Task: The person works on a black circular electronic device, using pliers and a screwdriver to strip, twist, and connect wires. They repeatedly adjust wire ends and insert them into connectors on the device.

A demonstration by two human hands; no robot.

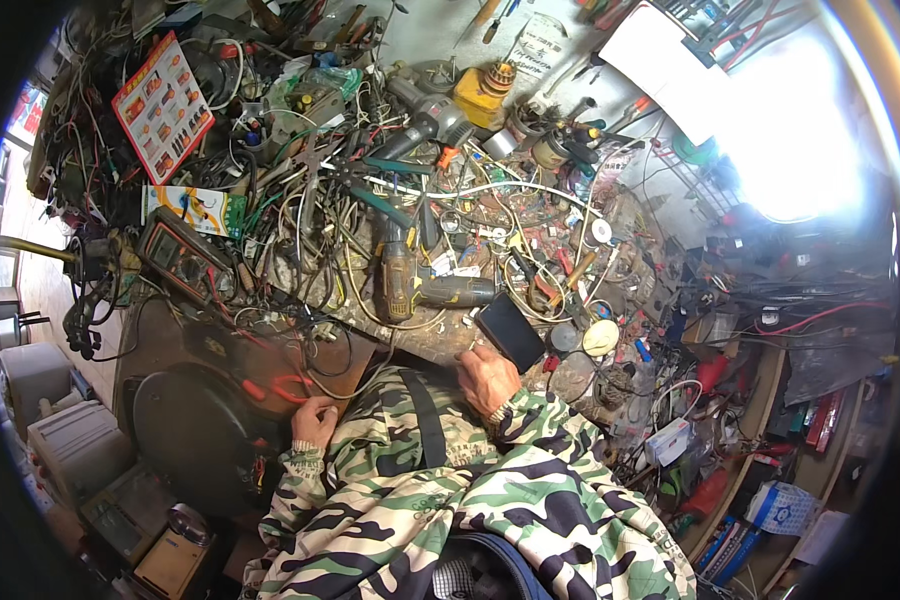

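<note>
Brown and cluttered, the surface (435, 343) spread around a flat black slab (511, 332). Just left of the slab's near edge, the right hand (488, 382) was curled; whether it gripped anything, I couldn't tell. Farther left, the left hand (315, 422) bent beside red-handled pliers (254, 389), its hold likewise unclear.

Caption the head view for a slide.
Left hand near red-handled tool, right hand beside black rectangular device, at a cluttered workbench.

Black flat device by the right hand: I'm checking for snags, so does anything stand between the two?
Nothing visible stands between the right hand and the black flat device; the hand is close beside its lower left edge, though whether they touch is unclear.
</note>
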